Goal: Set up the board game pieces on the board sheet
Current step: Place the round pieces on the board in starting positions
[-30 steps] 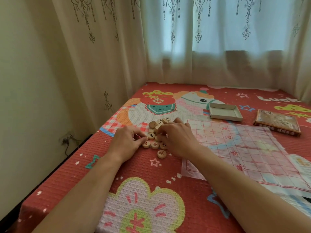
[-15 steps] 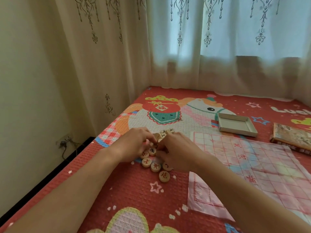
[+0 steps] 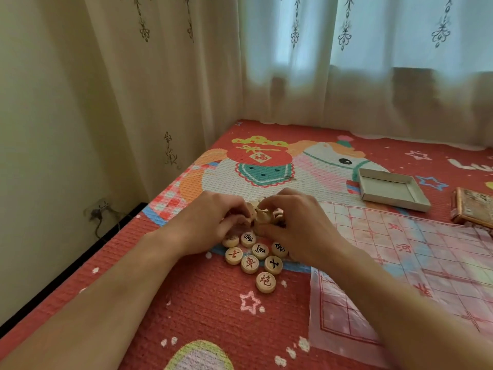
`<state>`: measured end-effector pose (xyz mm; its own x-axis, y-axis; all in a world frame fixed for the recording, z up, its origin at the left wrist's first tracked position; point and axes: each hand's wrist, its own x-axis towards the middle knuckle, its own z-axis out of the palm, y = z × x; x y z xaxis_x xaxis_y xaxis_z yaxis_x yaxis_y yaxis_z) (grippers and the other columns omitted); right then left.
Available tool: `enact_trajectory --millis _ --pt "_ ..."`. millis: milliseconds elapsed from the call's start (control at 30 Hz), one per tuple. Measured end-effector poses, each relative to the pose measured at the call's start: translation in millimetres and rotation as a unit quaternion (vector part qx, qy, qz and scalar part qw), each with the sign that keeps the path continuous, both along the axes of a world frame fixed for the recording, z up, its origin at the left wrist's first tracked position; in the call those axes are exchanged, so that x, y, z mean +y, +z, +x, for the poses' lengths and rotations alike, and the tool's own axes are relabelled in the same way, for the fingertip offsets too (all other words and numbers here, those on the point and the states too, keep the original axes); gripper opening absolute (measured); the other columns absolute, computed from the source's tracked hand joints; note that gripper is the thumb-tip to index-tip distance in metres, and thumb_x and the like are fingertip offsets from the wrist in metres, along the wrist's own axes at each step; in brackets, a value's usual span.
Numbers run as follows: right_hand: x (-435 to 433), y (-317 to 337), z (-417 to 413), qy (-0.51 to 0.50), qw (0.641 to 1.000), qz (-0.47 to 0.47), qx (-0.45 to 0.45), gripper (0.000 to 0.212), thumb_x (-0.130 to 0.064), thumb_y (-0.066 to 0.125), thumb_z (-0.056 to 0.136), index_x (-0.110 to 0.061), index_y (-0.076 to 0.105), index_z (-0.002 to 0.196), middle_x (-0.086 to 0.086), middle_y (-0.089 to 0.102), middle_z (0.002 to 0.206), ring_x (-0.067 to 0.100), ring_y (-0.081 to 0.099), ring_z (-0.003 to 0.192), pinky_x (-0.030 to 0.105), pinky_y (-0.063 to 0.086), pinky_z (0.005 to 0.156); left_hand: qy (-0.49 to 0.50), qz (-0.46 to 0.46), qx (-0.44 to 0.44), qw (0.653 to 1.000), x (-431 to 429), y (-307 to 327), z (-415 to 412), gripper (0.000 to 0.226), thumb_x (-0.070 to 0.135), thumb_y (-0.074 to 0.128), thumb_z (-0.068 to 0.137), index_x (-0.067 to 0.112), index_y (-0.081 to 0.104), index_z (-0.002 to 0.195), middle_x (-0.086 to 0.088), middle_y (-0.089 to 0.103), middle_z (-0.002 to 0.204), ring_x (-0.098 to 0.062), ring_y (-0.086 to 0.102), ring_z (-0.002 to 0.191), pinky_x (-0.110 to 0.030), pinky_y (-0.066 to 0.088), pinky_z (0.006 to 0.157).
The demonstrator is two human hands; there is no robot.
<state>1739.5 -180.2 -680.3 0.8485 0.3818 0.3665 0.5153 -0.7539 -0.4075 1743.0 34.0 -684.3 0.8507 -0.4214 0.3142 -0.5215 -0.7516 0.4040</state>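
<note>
Grips: left hand [image 3: 210, 222] and right hand [image 3: 296, 225] are both pinching wooden pieces [image 3: 260, 251] at the heap's far end, on the red mat [image 3: 200, 303]. Board sheet [image 3: 426, 263] is lying flat just right of the heap, so the right hand is sitting nearer.

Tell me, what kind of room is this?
Likely a room at home, perhaps a bedroom: a cartoon-printed red mat, long sheer curtains, and a socket low on the wall.

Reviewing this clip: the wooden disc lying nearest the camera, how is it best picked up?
Likely pinch the disc across its round rim, from above: it lies flat on the mat, face up, with bare mat at its left and right.
</note>
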Motion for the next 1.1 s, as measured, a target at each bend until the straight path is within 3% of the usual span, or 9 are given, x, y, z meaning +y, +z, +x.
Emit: enact_trajectory --millis 100,200,300,500,667,767,867,967,1100 --pt "2.6 -6.7 0.5 0.005 1.0 -0.018 -0.016 0.025 -0.026 0.076 0.089 -0.026 0.075 0.114 -0.007 0.062 0.11 0.016 0.061 0.098 0.035 0.052 0.084 0.012 0.006 0.0 1.0 1.2 -0.1 -0.1 0.016 0.017 0.068 0.095 0.028 0.078 0.103 0.015 0.075 0.094 0.002 0.066 0.085 -0.013 0.048 0.075" --pt "1.4 -5.4 2.5 0.007 0.999 0.006 -0.033 0.015 -0.023 0.069 0.095 -0.022 0.078 0.107 -0.005 0.065 0.101 0.015 0.062 0.09 0.034 0.052 0.079 0.027 0.004 0.012 1.0 2.6 -0.3 -0.8 0.013 0.02 0.07 0.093 0.027 0.079 0.101 0.013 0.075 0.091 0.0 0.066 0.084 -0.013 0.048 0.073" --pt "-2.9 3.7 3.0 0.01 0.999 0.034 0.02 0.008 -0.024 0.072 0.093 -0.023 0.077 0.1 -0.006 0.069 0.088 0.007 0.061 0.074 0.021 0.047 0.066 0.042 -0.001 0.038 0.998 6.3 1.6 -1.8 0.008 0.024 0.072 0.093 0.028 0.078 0.095 0.016 0.072 0.085 0.001 0.065 0.081 -0.016 0.049 0.072" --pt "-5.2 6.8 3.1 0.013 0.997 0.017 0.081 0.015 -0.029 0.086 0.079 -0.024 0.072 0.081 -0.01 0.066 0.071 0.006 0.06 0.066 0.024 0.047 0.059 0.052 0.021 0.043 0.997 7.5 4.7 -6.5 0.005 0.024 0.075 0.088 0.028 0.075 0.086 0.016 0.067 0.075 -0.001 0.064 0.074 -0.014 0.045 0.063" --pt "-2.7 1.4 2.4 0.002 0.997 0.035 0.076 0.009 -0.03 0.084 0.082 -0.023 0.078 0.084 -0.009 0.069 0.074 0.01 0.063 0.072 0.033 0.054 0.069 0.077 -0.035 -0.016 0.996 1.1 -4.0 -8.5 0.005 0.027 0.072 0.092 0.028 0.07 0.096 0.016 0.067 0.092 -0.003 0.064 0.079 -0.017 0.049 0.066" --pt "-0.2 -1.1 0.8 0.003 0.996 0.023 0.086 0.011 -0.033 0.083 0.083 -0.024 0.081 0.088 -0.01 0.071 0.075 0.01 0.065 0.072 0.035 0.056 0.072 0.074 -0.035 -0.012 0.997 -4.4 -9.3 -5.6 0.018 0.036 0.07 0.092 0.027 0.072 0.108 0.016 0.067 0.102 -0.001 0.064 0.081 -0.018 0.051 0.072" --pt "0.2 -1.5 -0.2 -0.001 0.997 0.028 0.069 0.01 -0.033 0.083 0.082 -0.024 0.081 0.088 -0.01 0.072 0.077 0.01 0.066 0.073 0.035 0.057 0.073 0.087 -0.038 -0.003 0.995 -8.3 -11.0 -4.0 0.022 0.042 0.073 0.089 0.028 0.075 0.105 0.017 0.067 0.101 0.001 0.063 0.08 -0.025 0.054 0.076" --pt "0.5 0.3 1.5 -0.01 0.999 0.048 -0.001 0.015 -0.031 0.079 0.086 -0.026 0.077 0.1 -0.009 0.072 0.093 0.011 0.065 0.084 0.037 0.055 0.078 0.107 -0.049 0.018 0.993 -10.1 -10.6 -3.6 0.018 0.04 0.076 0.087 0.027 0.075 0.1 0.017 0.07 0.097 0.002 0.062 0.08 -0.019 0.05 0.072" --pt "3.1 -3.7 2.1 0.009 1.0 -0.005 -0.022 0.023 -0.034 0.07 0.093 -0.026 0.076 0.114 -0.007 0.063 0.11 0.016 0.061 0.097 0.036 0.052 0.08 0.119 -0.067 0.05 0.989 -11.1 -7.9 -4.5 0.014 0.039 0.08 0.083 0.029 0.073 0.092 0.017 0.071 0.087 0.003 0.064 0.073 -0.012 0.045 0.064"
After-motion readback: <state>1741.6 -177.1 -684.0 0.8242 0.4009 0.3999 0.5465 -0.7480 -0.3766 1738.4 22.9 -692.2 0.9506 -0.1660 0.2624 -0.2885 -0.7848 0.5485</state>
